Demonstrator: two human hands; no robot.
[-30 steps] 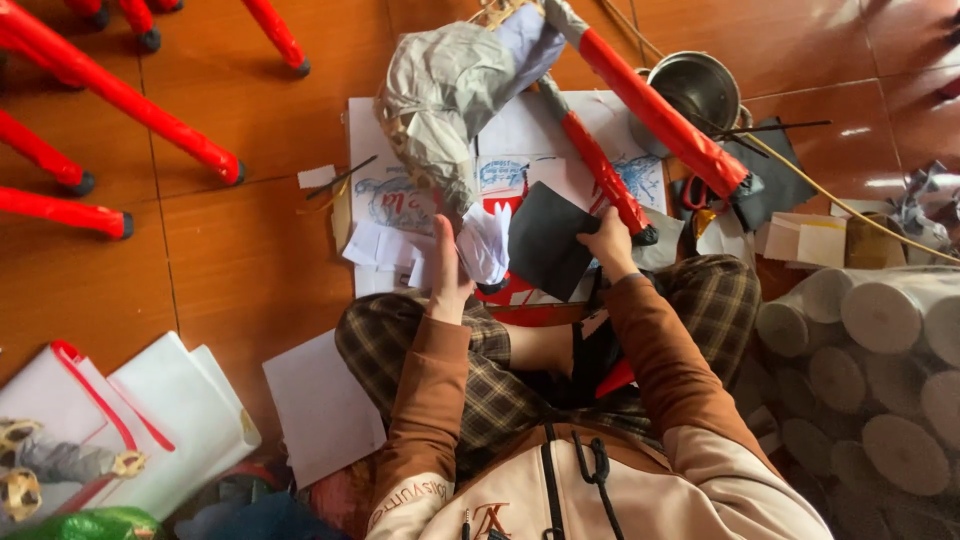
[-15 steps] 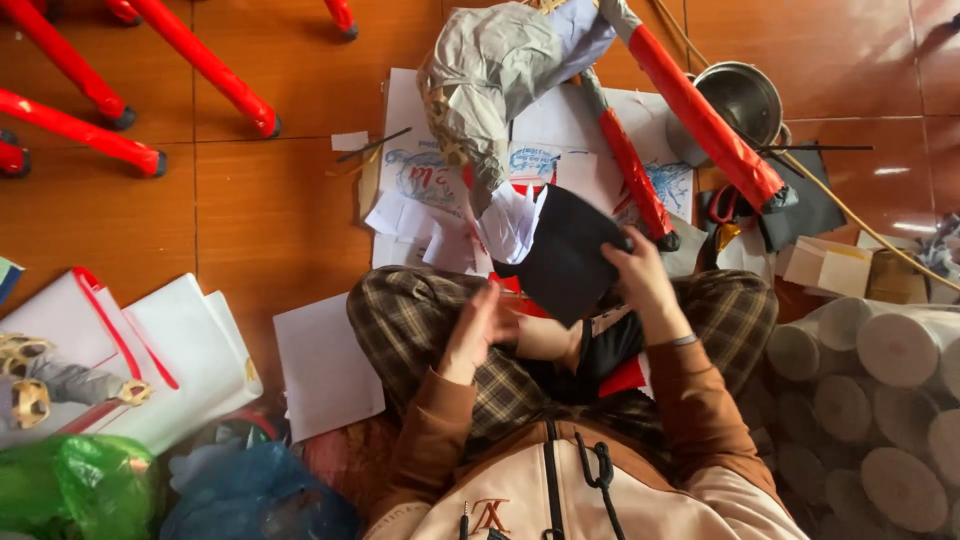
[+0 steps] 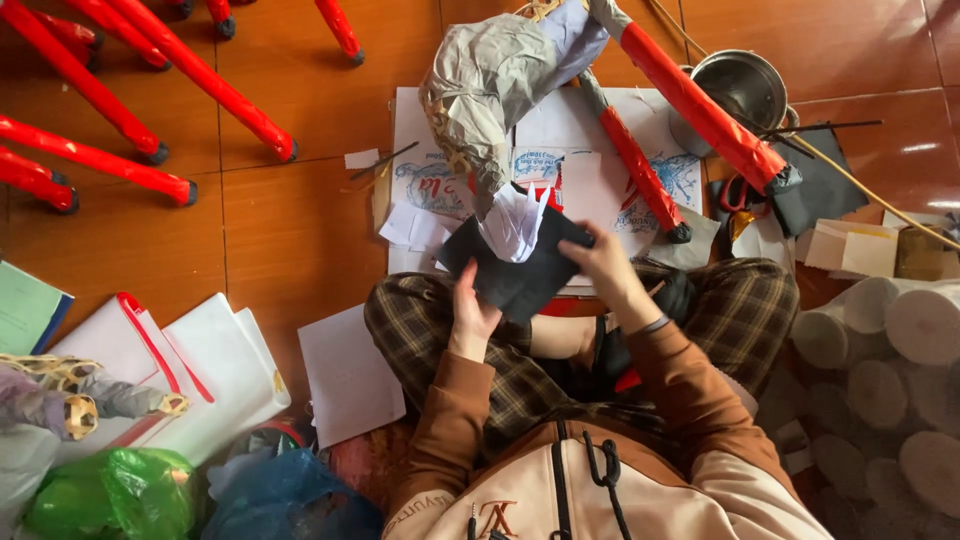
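I sit cross-legged on an orange tiled floor. Both hands hold a sheet of black paper point(image 3: 515, 272) above my lap. My left hand point(image 3: 470, 312) grips its lower left edge. My right hand point(image 3: 600, 268) pinches its right side. White folded paper strips point(image 3: 512, 222) hang over the black sheet from a grey paper-covered figure point(image 3: 490, 85) on a red-wrapped frame point(image 3: 700, 105). Printed white sheets point(image 3: 430, 190) lie under the figure.
Red-wrapped poles point(image 3: 150, 60) lie at the top left. A metal pot point(image 3: 740, 90) and scissors point(image 3: 738, 195) sit at the top right. Rolls of white paper point(image 3: 880, 350) stack at the right. White sheets point(image 3: 345, 375), folders and plastic bags point(image 3: 110, 495) lie at the left.
My left hand came off the hanging white strips and took the black sheet's lower edge. The black sheet swung from my right side to the middle, under the strips.
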